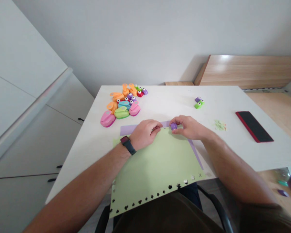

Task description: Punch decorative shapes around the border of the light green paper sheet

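Right-hand grip [189,127] pinches one small purple craft punch [173,126] on the far edge of one green paper sheet [157,168]; open left hand [145,134] rests flat beside it.

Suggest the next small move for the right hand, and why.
Probably squeeze the purple paper punch held by the right hand: it sits on the top edge of the green paper, the left hand steadies the sheet, and punched shapes already line the near edge.
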Demonstrator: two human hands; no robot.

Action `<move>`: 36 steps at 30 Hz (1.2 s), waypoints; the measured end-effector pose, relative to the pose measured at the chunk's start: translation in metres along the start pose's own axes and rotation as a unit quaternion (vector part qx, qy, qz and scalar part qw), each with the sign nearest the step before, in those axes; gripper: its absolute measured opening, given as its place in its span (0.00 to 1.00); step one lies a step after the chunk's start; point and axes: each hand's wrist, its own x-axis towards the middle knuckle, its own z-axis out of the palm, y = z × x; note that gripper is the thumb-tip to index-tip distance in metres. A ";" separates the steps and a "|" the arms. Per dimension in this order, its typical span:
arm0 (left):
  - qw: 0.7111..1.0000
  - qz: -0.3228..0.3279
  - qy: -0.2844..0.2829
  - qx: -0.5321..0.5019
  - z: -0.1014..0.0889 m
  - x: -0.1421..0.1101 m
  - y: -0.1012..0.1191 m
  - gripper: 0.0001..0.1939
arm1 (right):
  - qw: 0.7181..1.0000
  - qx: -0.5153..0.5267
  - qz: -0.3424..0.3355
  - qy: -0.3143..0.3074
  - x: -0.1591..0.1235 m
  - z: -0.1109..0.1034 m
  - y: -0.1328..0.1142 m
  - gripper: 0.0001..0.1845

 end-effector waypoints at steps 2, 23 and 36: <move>1.000 0.002 -0.002 -0.001 0.000 0.000 0.000 0.08 | 1.000 0.002 0.000 -0.004 0.000 0.000 0.000 0.10; 1.000 0.005 0.005 -0.003 0.002 0.000 -0.002 0.08 | 1.000 -0.001 0.009 0.000 0.001 0.001 -0.005 0.11; 1.000 0.005 0.001 0.005 0.003 0.000 -0.001 0.07 | 1.000 -0.010 0.005 0.000 0.000 0.002 -0.002 0.11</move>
